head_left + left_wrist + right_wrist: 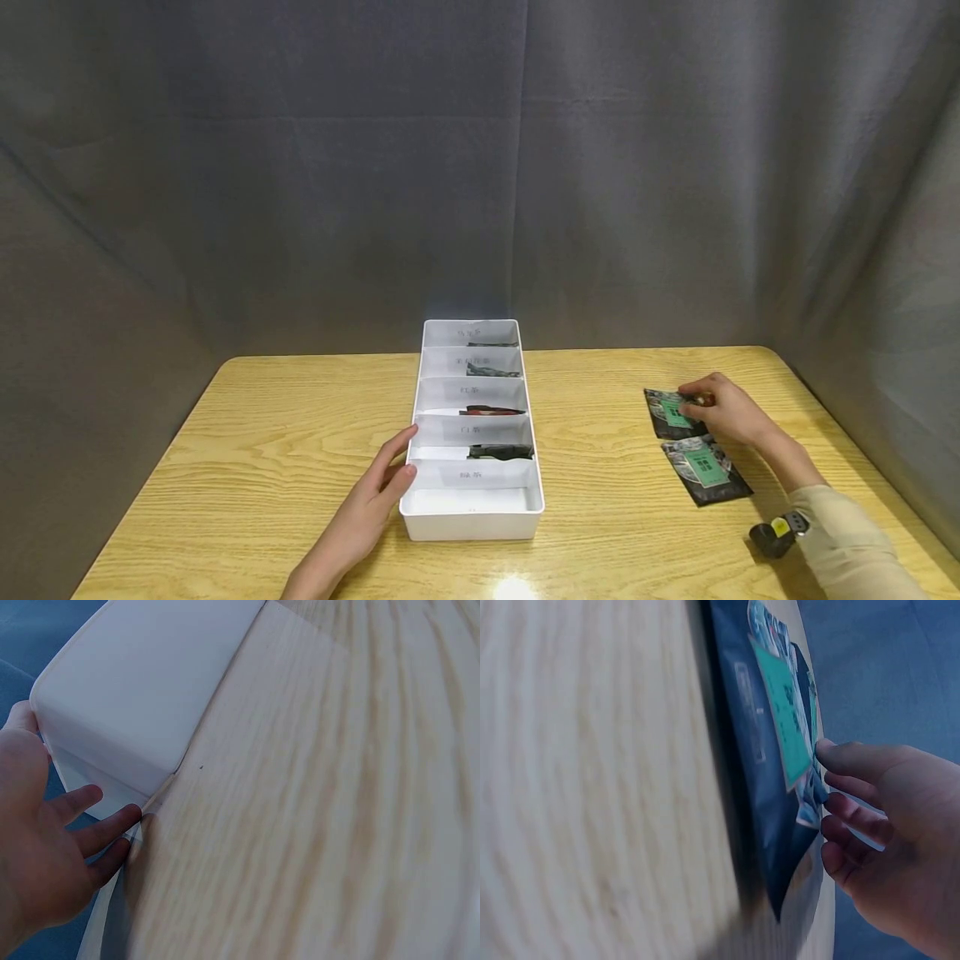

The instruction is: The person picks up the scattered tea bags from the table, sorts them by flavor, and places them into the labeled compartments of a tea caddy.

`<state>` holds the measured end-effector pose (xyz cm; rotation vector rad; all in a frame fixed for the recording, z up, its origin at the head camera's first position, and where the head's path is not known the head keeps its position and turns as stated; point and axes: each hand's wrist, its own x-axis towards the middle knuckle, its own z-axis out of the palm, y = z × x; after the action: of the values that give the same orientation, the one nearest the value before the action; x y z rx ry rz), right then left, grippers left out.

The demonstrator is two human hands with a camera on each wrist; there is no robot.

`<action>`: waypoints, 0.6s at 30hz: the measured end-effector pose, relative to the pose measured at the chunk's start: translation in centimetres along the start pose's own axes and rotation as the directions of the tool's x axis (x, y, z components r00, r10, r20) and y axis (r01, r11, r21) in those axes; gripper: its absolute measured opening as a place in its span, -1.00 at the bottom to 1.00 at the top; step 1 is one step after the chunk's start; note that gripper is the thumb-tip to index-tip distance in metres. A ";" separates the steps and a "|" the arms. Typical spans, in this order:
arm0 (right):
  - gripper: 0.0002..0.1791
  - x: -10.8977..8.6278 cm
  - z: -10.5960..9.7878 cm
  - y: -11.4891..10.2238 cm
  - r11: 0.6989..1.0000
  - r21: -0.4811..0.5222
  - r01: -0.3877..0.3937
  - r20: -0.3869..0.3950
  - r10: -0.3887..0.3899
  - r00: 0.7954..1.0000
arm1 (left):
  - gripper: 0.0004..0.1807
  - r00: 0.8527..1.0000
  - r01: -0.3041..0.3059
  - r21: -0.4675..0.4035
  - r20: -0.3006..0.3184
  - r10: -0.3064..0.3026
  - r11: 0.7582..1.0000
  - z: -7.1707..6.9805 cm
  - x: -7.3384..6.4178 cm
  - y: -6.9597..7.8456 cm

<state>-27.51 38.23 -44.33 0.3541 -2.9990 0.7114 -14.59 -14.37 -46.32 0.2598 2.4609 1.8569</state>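
Observation:
A long white box (472,526) with several labelled compartments stands on the table. Dark sachets, one with red, lie in the four farther sections; the nearest section shows a bare floor. My left hand (367,504) rests at the box's left wall, fingers and thumb apart. On the right, two dark tea sachets with green labels lie one behind the other: a near sachet (706,472) and a far sachet (663,414). My right hand (731,410) is over the far sachet's right side, its thumb on the label and forefinger by the far edge. Thumb and fingers stand apart in the right wrist view.
The wooden table (300,417) carries the box near its middle. Grey curtains (480,183) hang behind it and along both sides. A dark wrist camera (772,537) is strapped at the right sleeve, low over the table.

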 end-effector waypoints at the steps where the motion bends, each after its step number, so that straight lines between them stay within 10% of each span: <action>1: -0.55 0.0 0.0 0.1 1.000 0.003 -0.007 -0.002 0.007 1.000 | -0.46 1.000 0.002 -0.001 0.000 -0.002 1.000 0.0 0.0 0.0; 18: -0.72 0.6 -0.1 1.4 1.000 0.006 -0.003 -0.018 0.003 1.000 | -0.46 1.000 0.015 -0.003 0.001 -0.015 1.000 0.0 0.0 0.1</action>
<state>-28.47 39.37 -44.81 0.3416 -2.9817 0.7201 -14.56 -14.32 -46.25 0.2407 2.4528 1.8537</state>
